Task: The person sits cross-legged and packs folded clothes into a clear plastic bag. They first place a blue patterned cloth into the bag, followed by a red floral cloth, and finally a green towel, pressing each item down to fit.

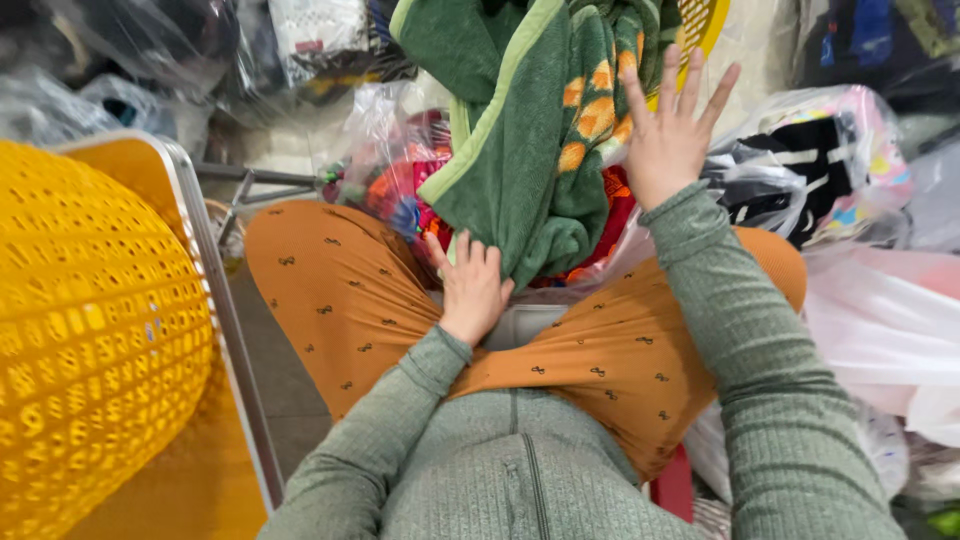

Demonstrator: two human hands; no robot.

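1. Surroundings: a crowded space packed with clear plastic bags of clothing (800, 170) on all sides. A yellow perforated basket (90, 340) stands at the left beside a metal-framed yellow chair (190, 210). The person sits with orange patterned trousers (350, 290) spread across the lap.

2. Item location: a green towel with an orange flower pattern (530, 130) hangs from above the frame down to the lap, in front of a bag of red and multicoloured fabric (390, 180).

3. Left hand (470, 285): fingers curled against the lowest fold of the towel, pressing or lightly pinching it just above the lap. A full grasp cannot be confirmed.

4. Right hand (670, 130): released, fingers spread wide, palm flat against the right edge of the towel. It holds nothing.

5. Risk, slippage: the towel is thick and only lightly held at its lower fold. With the right hand merely resting against it, the cloth would likely slide down off the lap toward the floor.

6. Risk, snagging: the towel touches the plastic bag behind it. A pull could drag that bag forward and spill its contents.

7. Risk, crowding: the surrounding bags leave little room, so an elbow could dislodge a neighbouring pile.
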